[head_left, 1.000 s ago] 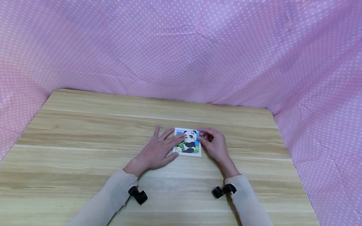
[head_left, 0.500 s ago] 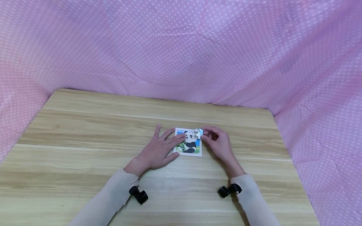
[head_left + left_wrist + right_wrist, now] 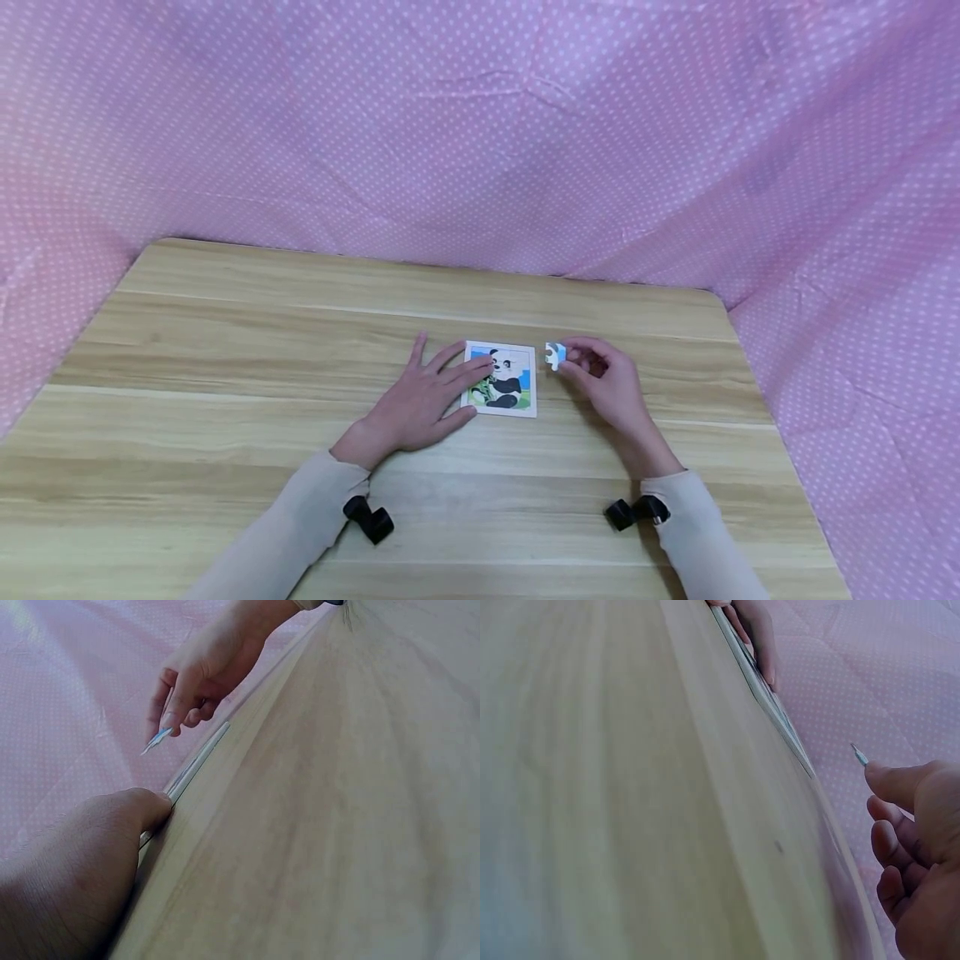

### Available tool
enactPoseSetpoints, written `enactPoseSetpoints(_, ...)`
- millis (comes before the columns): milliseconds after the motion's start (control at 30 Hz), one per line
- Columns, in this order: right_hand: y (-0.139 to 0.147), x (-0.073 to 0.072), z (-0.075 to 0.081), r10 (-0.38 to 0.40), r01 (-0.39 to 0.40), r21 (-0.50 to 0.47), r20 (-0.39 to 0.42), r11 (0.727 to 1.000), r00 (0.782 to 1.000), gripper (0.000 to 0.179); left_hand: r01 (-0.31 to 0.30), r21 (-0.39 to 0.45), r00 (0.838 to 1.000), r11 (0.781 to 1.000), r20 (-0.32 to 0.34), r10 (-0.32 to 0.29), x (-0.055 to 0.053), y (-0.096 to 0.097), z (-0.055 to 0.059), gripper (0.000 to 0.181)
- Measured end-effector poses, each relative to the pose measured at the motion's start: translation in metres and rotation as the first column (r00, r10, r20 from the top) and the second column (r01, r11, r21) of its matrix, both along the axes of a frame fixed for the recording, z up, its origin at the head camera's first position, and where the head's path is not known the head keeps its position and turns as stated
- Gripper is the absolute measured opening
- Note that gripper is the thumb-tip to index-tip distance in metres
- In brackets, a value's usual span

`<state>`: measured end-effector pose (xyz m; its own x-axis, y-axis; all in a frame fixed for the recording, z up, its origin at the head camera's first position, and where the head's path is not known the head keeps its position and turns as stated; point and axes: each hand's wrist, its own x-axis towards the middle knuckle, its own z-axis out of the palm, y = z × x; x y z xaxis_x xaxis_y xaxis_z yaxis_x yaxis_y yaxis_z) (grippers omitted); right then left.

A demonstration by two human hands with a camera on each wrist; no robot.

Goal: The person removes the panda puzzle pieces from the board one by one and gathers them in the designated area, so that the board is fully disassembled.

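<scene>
A square panda jigsaw puzzle (image 3: 507, 385) in a white-edged frame lies flat on the table. My left hand (image 3: 420, 402) rests across its left side with fingers spread, the fingertips on the picture and the thumb at the lower left edge. Just right of the frame, my right hand (image 3: 611, 379) pinches a small puzzle piece (image 3: 555, 356), blue and white with a dark patch, between thumb and index finger. In the left wrist view that piece (image 3: 156, 740) is tilted and held above the table, apart from the puzzle. The spot at the puzzle's upper right looks pale.
The wood-grain table (image 3: 225, 350) extends around both hands. Pink dotted cloth (image 3: 480, 133) hangs behind it and along its sides. Each sleeve carries a black wrist camera, one on the left (image 3: 369, 520) and one on the right (image 3: 636, 512).
My right hand has lifted the puzzle piece out of the upper right of the panda picture and carried it right, off the frame. The left hand has stayed in place.
</scene>
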<state>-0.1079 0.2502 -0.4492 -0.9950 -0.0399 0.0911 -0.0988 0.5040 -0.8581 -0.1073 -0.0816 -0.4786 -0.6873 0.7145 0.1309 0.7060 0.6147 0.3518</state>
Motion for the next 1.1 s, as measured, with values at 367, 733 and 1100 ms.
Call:
enactPoseSetpoints(367,0.027,0.004,-0.003,-0.013,0.014,0.029,-0.037,0.999,0.999,0.029,0.009,0.026,1.0,1.0,0.0,-0.009,0.001,0.001,0.0,0.064)
enactPoseSetpoints(733,0.05,0.002,-0.009,-0.034,0.037,0.025,-0.096,0.999,0.995,0.029,-0.001,0.013,1.0,1.0,0.001,0.001,0.0,0.0,-0.001,0.065)
enactPoseSetpoints(1100,0.07,0.002,-0.012,-0.063,0.066,0.021,-0.119,0.998,0.991,0.034,0.003,0.016,1.0,1.0,0.007,-0.003,0.0,0.0,0.0,0.065)
